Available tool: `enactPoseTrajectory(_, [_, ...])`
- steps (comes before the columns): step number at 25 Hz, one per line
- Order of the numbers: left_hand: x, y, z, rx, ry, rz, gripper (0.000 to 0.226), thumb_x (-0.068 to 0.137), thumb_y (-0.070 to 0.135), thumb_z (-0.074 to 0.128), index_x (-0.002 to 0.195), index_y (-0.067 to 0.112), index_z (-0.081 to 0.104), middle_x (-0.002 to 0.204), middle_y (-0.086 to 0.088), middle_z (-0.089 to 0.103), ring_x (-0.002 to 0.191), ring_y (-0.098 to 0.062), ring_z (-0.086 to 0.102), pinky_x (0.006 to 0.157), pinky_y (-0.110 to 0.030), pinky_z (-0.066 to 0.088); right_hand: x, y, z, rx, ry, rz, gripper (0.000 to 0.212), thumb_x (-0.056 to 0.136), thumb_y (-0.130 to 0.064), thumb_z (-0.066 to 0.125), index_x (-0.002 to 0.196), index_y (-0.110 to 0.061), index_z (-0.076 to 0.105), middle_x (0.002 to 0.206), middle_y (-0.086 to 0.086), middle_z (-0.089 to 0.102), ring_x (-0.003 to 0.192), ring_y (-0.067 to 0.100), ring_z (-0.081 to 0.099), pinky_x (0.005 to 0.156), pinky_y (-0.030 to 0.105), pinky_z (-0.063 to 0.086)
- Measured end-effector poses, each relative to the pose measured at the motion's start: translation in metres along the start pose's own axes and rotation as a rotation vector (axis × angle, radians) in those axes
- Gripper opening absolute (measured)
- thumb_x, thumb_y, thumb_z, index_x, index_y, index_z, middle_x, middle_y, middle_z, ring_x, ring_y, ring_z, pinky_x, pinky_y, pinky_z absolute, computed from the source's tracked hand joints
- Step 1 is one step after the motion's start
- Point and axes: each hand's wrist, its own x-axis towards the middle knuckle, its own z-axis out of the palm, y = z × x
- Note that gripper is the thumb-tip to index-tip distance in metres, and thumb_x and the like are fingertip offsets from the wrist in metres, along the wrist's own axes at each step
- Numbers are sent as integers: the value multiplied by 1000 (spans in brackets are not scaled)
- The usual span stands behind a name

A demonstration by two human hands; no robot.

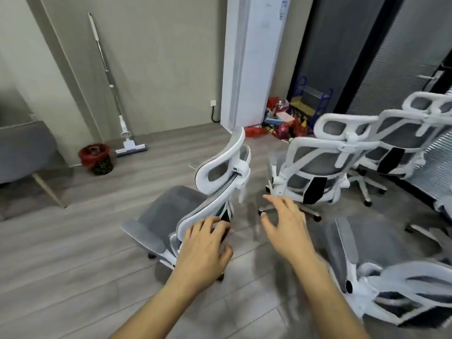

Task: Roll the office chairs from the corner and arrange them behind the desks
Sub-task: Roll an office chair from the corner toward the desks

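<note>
Early stage: chairs are sitting clustered in the corner, no desks showing in view.

Three white-frame grey-mesh office chairs are crowding the right side by the dark partition; nearest white-frame grey-mesh chair is standing apart on the wood floor, backrest toward the person. Left hand is curling its fingers onto that backrest's lower frame; right hand is hovering spread, holding nothing.

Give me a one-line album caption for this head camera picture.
Left hand on the back of a white-and-grey office chair, right hand open beside it, more chairs waiting.
</note>
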Motion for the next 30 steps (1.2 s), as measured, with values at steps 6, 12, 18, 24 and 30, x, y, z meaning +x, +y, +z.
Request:
enactPoseTrajectory(6, [98,5,56,17,0,-274,49,83,38,44,131,30,45,139,3,45,126,-24,43,101,-39,34,144,66,47,-78,-302,-24,45,91,-27,57,136,-24,54,133,3,53,121,29,51,102,46,38])
enactPoseTrajectory(12, [145,1,108,149,-103,-404,65,82,42,47,144,26,36,149,-4,37,134,-31,38,108,-46,34,236,99,96,-127,-426,-113,42,95,-16,45,137,-21,51,137,8,52,120,36,50,98,48,39])
enactPoseTrajectory(18, [151,6,144,252,-125,-549,85,80,41,63,154,17,27,157,-12,34,143,-40,31,112,-59,30,286,112,142,-70,-540,-86,59,91,-37,20,136,-17,52,146,8,50,134,27,45,113,45,28])
enactPoseTrajectory(24, [138,-3,155,328,-76,-498,85,90,47,48,158,14,8,166,-10,3,152,-35,3,118,-62,14,277,131,145,-221,-511,-222,57,95,-37,17,141,-25,49,155,-3,42,149,14,25,124,46,5])
enactPoseTrajectory(30, [92,-40,133,344,-103,-339,86,90,43,49,158,13,5,166,-9,2,152,-36,3,117,-62,16,223,99,144,-248,-368,-134,71,85,-43,4,125,-20,58,147,2,51,145,18,33,124,45,8])
